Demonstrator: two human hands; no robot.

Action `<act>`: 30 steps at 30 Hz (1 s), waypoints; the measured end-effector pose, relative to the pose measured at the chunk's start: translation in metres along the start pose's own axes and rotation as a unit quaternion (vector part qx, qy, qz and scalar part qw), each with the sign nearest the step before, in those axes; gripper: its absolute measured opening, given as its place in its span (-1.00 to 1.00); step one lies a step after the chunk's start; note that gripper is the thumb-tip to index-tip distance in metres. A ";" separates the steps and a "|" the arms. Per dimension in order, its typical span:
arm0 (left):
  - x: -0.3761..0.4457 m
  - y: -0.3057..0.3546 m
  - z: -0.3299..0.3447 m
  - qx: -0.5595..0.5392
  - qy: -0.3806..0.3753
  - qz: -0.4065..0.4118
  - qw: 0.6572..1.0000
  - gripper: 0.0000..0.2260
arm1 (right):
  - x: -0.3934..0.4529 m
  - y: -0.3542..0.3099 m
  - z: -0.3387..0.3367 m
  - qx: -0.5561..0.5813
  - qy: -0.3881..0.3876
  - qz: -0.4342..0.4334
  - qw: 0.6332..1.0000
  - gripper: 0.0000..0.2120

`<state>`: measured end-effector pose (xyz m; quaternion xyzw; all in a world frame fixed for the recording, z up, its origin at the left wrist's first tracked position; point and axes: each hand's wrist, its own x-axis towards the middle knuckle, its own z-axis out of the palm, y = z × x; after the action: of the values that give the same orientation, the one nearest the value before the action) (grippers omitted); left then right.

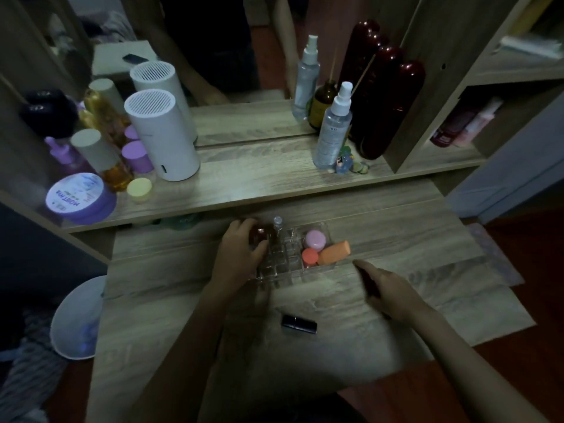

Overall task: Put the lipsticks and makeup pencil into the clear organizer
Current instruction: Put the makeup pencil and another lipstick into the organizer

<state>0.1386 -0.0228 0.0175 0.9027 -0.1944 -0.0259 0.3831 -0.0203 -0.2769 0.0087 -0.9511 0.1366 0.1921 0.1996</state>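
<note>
The clear organizer (285, 265) stands on the lower desk surface, its small square cells in front. My left hand (241, 251) rests over its left side, fingers closed around a dark red lipstick (261, 234) at the back left cells. A clear-capped tube (277, 223) stands upright just right of it. My right hand (389, 290) hovers low to the right of the organizer, gripping a thin dark makeup pencil (370, 280) that runs under the fingers. A black lipstick (299, 324) lies on its side on the desk in front of the organizer, between both arms.
The organizer's right compartment holds a pink jar (316, 239), a coral jar (309, 256) and an orange sponge (334, 253). The raised shelf (259, 184) behind carries a white cylinder (161, 135), spray bottles (332, 126) and jars. A white bin (76, 319) sits left.
</note>
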 end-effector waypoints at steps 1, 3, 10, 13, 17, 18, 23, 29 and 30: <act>0.000 0.002 0.001 0.001 -0.005 0.009 1.000 -0.63 | -0.001 0.003 0.000 0.000 0.002 0.000 1.000 -0.31; 0.001 0.005 0.002 0.014 -0.015 0.020 1.000 -0.57 | -0.003 0.008 0.000 0.015 0.030 -0.001 0.999 -0.38; 0.002 0.007 0.004 0.024 -0.005 0.018 1.000 -0.53 | -0.016 0.015 -0.027 0.138 0.158 0.049 0.977 -0.37; -0.006 0.000 0.001 0.011 0.016 0.010 1.000 -0.48 | -0.020 0.002 -0.055 0.200 0.196 0.043 0.959 -0.37; -0.026 -0.015 -0.010 -0.013 0.048 -0.022 0.999 -0.45 | -0.017 -0.040 -0.090 0.250 0.220 -0.055 0.941 -0.42; -0.032 -0.020 -0.013 -0.022 0.051 -0.026 0.998 -0.45 | -0.013 -0.053 -0.093 0.247 0.207 -0.078 0.944 -0.45; -0.068 -0.041 -0.023 -0.057 0.061 -0.050 0.995 -0.57 | 0.029 -0.102 -0.080 0.076 0.152 -0.134 0.976 -0.66; -0.109 -0.065 -0.027 -0.031 0.041 -0.158 0.986 -0.59 | 0.072 -0.121 -0.059 -0.071 0.079 -0.117 0.987 -0.67; -0.114 -0.067 -0.028 -0.030 0.031 -0.174 0.984 -0.59 | 0.075 -0.123 -0.057 -0.078 0.080 -0.116 0.987 -0.67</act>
<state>0.0605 0.0805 -0.0213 0.9111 -0.0212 -0.0700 0.4057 0.1058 -0.2064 0.0653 -0.9854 0.0252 0.1009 0.1346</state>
